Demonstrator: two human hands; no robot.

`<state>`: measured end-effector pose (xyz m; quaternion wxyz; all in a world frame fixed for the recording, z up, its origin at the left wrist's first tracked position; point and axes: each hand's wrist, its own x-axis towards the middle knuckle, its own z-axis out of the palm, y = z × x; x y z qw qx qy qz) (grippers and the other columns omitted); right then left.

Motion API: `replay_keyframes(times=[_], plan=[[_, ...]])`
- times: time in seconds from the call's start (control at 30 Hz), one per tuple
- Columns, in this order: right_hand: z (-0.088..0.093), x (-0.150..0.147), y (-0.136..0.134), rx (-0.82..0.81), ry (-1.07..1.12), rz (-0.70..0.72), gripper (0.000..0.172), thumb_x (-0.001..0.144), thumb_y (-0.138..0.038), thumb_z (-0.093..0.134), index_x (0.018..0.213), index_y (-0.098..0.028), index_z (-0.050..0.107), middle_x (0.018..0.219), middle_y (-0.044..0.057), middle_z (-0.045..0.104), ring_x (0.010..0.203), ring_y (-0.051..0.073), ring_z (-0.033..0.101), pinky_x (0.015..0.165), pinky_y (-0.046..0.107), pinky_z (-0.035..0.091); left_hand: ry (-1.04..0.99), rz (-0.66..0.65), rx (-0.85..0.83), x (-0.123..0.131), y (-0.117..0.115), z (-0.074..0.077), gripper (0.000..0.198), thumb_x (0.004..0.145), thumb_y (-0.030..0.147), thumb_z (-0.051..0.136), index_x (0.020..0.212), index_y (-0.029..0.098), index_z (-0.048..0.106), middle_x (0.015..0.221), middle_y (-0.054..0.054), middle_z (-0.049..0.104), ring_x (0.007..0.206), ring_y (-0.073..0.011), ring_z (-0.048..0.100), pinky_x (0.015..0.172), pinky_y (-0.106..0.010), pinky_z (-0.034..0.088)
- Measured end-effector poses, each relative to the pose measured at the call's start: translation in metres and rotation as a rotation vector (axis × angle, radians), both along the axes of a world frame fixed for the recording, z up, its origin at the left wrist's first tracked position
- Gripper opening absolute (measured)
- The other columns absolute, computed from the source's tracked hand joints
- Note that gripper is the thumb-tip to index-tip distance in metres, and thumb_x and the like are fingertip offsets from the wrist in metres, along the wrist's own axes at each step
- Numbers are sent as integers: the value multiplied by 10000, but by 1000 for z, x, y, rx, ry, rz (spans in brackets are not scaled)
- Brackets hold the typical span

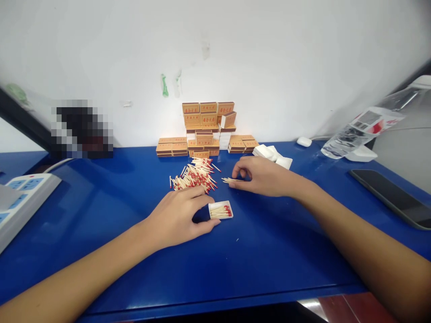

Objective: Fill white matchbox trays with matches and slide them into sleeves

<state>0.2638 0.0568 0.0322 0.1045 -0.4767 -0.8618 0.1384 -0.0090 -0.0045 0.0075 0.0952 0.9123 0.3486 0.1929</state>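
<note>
My left hand [180, 215] rests on the blue table [235, 260], thumb and fingers curled against the left side of a small white matchbox tray [221, 210] that holds a few red-tipped matches. My right hand [261, 176] lies farther back and pinches a small bundle of matches [229, 181] against the table. A loose pile of red-tipped matches [195, 175] lies just behind the left hand.
Stacks of orange matchboxes [206, 128] stand against the white wall. White inner trays [273, 155] lie to their right. A power strip [20, 197] is at the left, a plastic water bottle [363, 128] and a dark phone [392, 195] at the right.
</note>
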Motion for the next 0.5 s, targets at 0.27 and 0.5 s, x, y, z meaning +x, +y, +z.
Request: replay_keyframes(times=[0.27,0.5], plan=[[-8,5,-2,-80,-34,76,255,973,-443,618,893,-204,654,872,46,662,743,183,537,674,333,376,5,-4,-2,0,0,2,281,949,424,716,1132,217,766,994,-40,725,841,-185,711,704,-304,550],[-1,-5,-12,-37,56,167,127,940,-321,656,887,-209,626,888,26,636,734,160,530,667,305,374,18,19,-23,0,1,1,302,949,448,707,1129,212,765,956,-38,706,802,-179,686,684,-303,528]])
